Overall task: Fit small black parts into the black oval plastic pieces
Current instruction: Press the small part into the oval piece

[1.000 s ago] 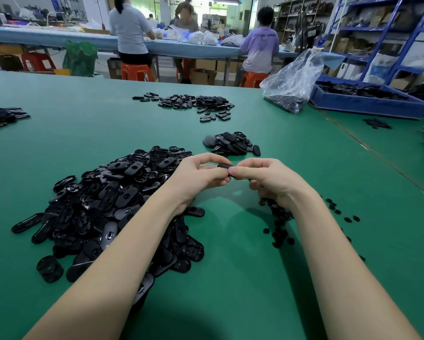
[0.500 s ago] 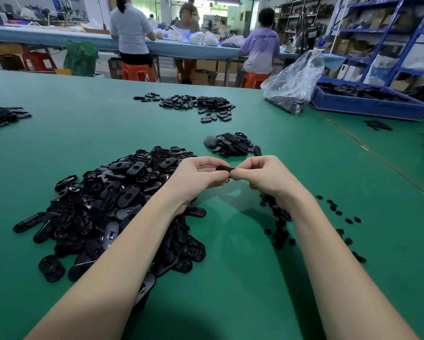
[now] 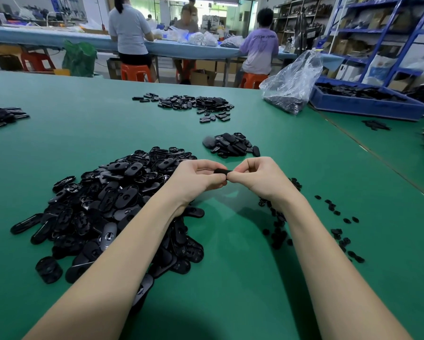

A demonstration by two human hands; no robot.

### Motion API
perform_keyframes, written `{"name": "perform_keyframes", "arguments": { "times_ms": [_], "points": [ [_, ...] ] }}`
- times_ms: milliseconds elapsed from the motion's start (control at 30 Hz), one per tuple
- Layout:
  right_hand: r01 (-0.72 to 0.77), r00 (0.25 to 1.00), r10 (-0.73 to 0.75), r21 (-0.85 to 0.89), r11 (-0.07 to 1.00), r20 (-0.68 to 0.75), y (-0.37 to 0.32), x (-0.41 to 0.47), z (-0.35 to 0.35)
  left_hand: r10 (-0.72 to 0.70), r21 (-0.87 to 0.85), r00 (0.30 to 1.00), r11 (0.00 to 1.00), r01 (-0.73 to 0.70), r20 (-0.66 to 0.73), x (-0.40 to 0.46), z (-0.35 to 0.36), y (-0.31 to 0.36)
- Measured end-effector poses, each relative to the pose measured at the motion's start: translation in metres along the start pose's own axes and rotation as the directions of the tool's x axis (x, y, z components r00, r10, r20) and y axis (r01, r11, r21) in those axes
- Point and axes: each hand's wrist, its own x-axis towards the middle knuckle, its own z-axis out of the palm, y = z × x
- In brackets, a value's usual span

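Note:
Above the green table [image 3: 230, 278], my left hand [image 3: 198, 178] and my right hand [image 3: 257, 176] meet at the fingertips and together pinch one black oval piece [image 3: 222, 171], seen edge-on. Whether a small part sits in it is hidden by my fingers. A big heap of black oval pieces [image 3: 112, 204] lies under my left forearm. Small black parts [image 3: 338, 231] are scattered under and to the right of my right forearm. A smaller pile of oval pieces [image 3: 231, 144] lies just beyond my hands.
Another spread of oval pieces [image 3: 196, 104] lies farther back, and a few [image 3: 0, 116] at the far left. A clear plastic bag [image 3: 291, 87] and a blue bin [image 3: 367, 104] stand at the back right. People sit at a far bench.
Both hands have stayed together on the oval piece and lifted slightly away from me; the fingers have shifted a little on it.

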Motion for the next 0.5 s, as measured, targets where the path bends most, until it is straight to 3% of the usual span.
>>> {"name": "perform_keyframes", "arguments": {
  "times_ms": [333,500],
  "points": [
    [0.049,0.996,-0.055,-0.084,0.995,-0.075,-0.0024,-0.0008,0.0050,0.018,0.069,0.995,0.998,-0.011,-0.097,0.0009,0.0068,-0.0024],
    [0.248,0.967,-0.254,-0.144,0.958,-0.022,0.0001,-0.0019,-0.0007,-0.012,-0.060,0.989,0.998,0.003,-0.146,0.0032,0.0032,-0.0038]
  ]
}}
